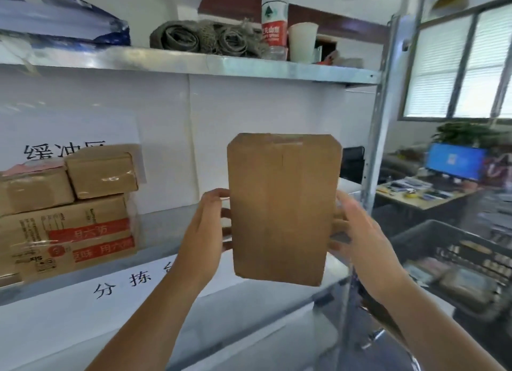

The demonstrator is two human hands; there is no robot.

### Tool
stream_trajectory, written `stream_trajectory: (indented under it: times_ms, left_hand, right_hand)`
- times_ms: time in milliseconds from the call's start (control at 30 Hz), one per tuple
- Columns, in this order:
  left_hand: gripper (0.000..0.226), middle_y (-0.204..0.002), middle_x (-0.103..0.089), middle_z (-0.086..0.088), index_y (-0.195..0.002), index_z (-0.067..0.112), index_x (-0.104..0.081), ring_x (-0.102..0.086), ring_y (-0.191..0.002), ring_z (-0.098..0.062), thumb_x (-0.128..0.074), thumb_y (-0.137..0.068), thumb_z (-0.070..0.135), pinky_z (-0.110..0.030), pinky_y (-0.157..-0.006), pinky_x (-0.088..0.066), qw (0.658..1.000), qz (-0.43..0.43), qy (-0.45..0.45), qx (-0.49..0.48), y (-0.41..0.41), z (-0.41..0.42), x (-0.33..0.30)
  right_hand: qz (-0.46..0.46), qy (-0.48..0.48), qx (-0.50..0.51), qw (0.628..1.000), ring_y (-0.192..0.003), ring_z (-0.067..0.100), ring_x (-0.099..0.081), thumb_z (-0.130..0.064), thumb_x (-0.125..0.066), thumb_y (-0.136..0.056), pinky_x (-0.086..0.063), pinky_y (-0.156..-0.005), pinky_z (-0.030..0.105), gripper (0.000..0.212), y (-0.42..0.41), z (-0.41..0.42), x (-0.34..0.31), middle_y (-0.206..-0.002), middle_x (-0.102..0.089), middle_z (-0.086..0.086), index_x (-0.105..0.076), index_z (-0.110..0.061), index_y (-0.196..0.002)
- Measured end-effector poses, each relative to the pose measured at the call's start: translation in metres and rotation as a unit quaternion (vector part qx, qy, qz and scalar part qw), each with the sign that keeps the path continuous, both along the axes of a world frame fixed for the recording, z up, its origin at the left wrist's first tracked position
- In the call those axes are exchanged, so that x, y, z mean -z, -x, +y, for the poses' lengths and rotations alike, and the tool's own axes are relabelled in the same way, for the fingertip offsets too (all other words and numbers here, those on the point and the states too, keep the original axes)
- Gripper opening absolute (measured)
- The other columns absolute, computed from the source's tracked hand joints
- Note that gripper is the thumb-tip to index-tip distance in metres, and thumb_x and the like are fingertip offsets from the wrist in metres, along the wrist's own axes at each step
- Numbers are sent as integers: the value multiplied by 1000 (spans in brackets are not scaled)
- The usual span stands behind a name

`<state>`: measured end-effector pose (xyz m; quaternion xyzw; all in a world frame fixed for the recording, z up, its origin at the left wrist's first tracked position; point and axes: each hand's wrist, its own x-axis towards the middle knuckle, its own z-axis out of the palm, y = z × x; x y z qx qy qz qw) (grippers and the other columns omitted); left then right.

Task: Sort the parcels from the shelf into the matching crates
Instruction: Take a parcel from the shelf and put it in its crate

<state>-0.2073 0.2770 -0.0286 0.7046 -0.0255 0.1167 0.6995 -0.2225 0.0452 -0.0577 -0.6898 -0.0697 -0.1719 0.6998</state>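
Note:
A flat brown cardboard parcel [282, 207] is held upright in front of me, above the shelf board. My left hand [206, 229] grips its left edge, fingers curled behind it. On the parcel's right edge, my right hand [357, 237] holds it the same way. Three more cardboard parcels are stacked at the left of the shelf: a large printed one [66, 235] at the bottom and two smaller ones [33, 190] [102, 171] on top. A dark plastic crate [432, 232] with parcels inside stands low at the right.
The metal shelf [171, 226] carries paper signs. Its upright post [376, 154] stands just right of the parcel. The upper shelf board [249, 65] holds a water bottle [274, 24], a white cup [302, 42] and rolled netting [205, 38]. A desk with a monitor [454, 161] lies far right.

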Motion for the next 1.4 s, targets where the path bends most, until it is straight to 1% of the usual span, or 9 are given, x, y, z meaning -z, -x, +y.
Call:
stream_trajectory:
  times_ms: [133,233,367,500,700,933,1100,1233,1400]
  left_hand:
    - [41,-111,-74,2,-107,39,-66,-71,-101,-21,-32,-103,62,-44,-94,-57,992,5,60,108,30,-43,-4]
    - [53,-109,-80,0,-112,30,-74,-76,-98,-20,-37,-97,64,-42,-86,-60,985,-23,59,160,49,-81,1]
    - [33,-121,-74,22,-134,46,-60,-71,-114,-6,-37,-110,42,-26,-87,-59,978,-76,20,193,78,-139,8]
    - [34,-112,-68,42,-137,49,-45,-66,-108,12,-36,-111,29,-9,-75,-55,966,-137,-16,219,114,-197,7]
    - [51,-147,-54,27,-156,52,-30,-58,-132,-4,-43,-106,49,-29,-94,-61,951,-206,-83,217,157,-285,19]
    - [58,-150,-48,30,-159,44,-27,-50,-139,-2,-42,-103,45,-43,-105,-58,934,-239,-146,224,172,-362,34]
    - [35,-138,-55,26,-136,64,-41,-63,-119,-11,-46,-102,54,-33,-83,-64,926,-222,-167,257,148,-406,56]
    - [42,-123,-60,38,-127,63,-51,-65,-105,4,-47,-93,38,-17,-69,-59,916,-214,-146,305,111,-443,83]
    - [47,-111,-60,45,-134,53,-50,-67,-95,5,-49,-109,14,-21,-62,-59,886,-182,-166,393,50,-493,115]
  right_hand:
    - [-4,-19,34,999,-98,8,-73,-56,-29,-107,-58,-86,32,51,55,-38,-13,-104,-78,-1,-78,-54,-93]
    - [-31,-54,38,997,-120,19,-68,-81,-44,-90,-53,-102,49,54,86,-65,-11,-128,-72,-1,-76,-47,-116]
    - [-36,-164,44,985,-115,24,-73,-50,-49,-103,-60,-94,51,32,117,-108,-1,-129,-73,-9,-67,-55,-129]
    - [-47,-171,34,984,-117,18,-72,-36,-45,-107,-63,-76,29,41,153,-163,4,-131,-72,-14,-54,-53,-144]
    - [-72,-55,69,994,-101,-5,-70,-15,-47,-108,-55,-73,11,52,216,-257,7,-114,-72,-32,-46,-54,-144]
    - [-70,12,121,990,-109,-9,-65,-13,-50,-108,-55,-80,12,63,247,-337,23,-123,-64,-39,-34,-57,-150]
    - [-30,21,178,983,-112,-2,-64,-20,-54,-109,-58,-85,22,55,241,-377,59,-136,-57,-22,-41,-51,-152]
    - [0,25,227,974,-125,12,-62,-26,-56,-108,-60,-98,41,51,221,-405,93,-137,-57,-21,-44,-60,-145]
    - [19,31,292,956,-119,5,-64,-23,-53,-110,-62,-92,33,52,191,-435,116,-149,-50,-14,-42,-56,-148]
